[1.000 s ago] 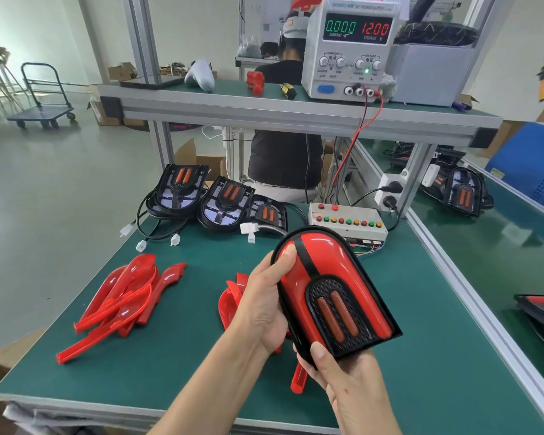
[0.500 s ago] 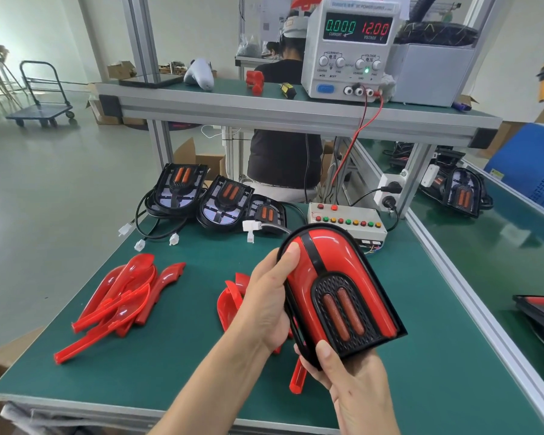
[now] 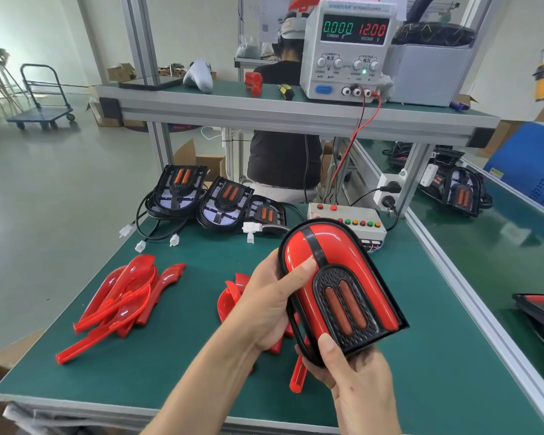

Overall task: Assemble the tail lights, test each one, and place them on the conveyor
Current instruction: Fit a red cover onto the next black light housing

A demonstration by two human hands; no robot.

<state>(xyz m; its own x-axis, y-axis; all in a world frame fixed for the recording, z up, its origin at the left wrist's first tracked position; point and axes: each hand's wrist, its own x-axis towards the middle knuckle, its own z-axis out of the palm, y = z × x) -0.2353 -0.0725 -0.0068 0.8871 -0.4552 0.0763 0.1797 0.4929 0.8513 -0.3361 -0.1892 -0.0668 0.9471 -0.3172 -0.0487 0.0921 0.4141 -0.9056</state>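
Both hands grip the tail light [image 3: 339,287] in the air above the tabletop [image 3: 176,356] — left hand [image 3: 274,306] thumb pressing its red lens, right hand [image 3: 355,381] fingers curled under its lower end — so uneven pressure could leave the lens half-seated, and untested.

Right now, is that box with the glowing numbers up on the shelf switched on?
On. The power supply shows lit digits, green 0.000 and red 12.00, and a small green lamp glows between its knobs.
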